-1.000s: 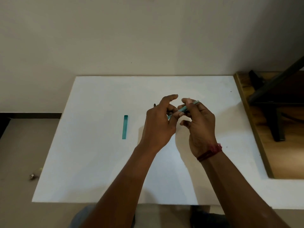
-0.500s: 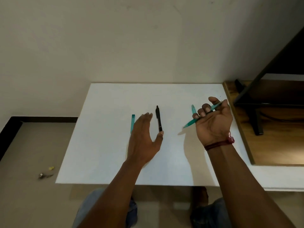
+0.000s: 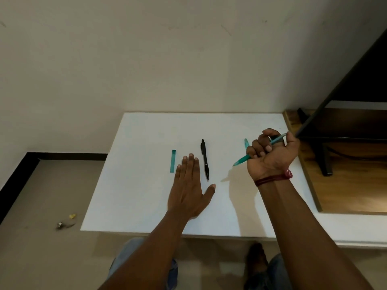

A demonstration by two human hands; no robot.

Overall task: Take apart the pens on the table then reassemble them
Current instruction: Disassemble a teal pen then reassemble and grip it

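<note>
Clutching teal pen (image 3: 241, 161) in right grip (image 3: 270, 155) — left grip (image 3: 188, 189) flat, wide, black pen (image 3: 204, 159) just beside on desk (image 3: 146, 195).

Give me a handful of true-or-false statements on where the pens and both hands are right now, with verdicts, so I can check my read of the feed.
1. The right hand has a slim teal plastic pen in its grip. True.
2. The left hand pinches the black plastic pen. False: the left hand is open with straight fingers beside that pen, which lies on the white table.
3. A flat teal plastic strip lies on the table on the far side of the left hand from the black pen. True.
4. The black pen lies in two separate pieces. False: it looks to be in one piece.
5. A red thread band circles the left wrist. False: it is on the right wrist.
</note>
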